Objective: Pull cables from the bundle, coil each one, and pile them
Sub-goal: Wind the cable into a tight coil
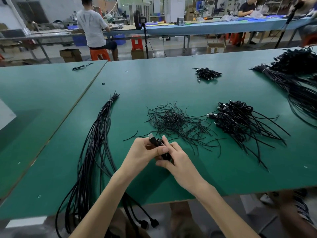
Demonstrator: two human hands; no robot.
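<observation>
Both my hands hold one black coiled cable (158,143) just above the green table (171,83), near its front edge. My left hand (145,151) grips the coil from the left, its thumb across it, and the silver plug sticks up past the fingers. My right hand (176,158) pinches the coil from the right. The long tied cable bundle (97,134) lies to the left and hangs over the front edge. A pile of coiled cables (236,117) with trailing tails lies to the right.
A heap of short black ties (176,122) lies just beyond my hands. A small cable pile (206,73) sits further back, a large bundle (295,74) at the far right. A person on an orange stool (99,54) works at another bench behind.
</observation>
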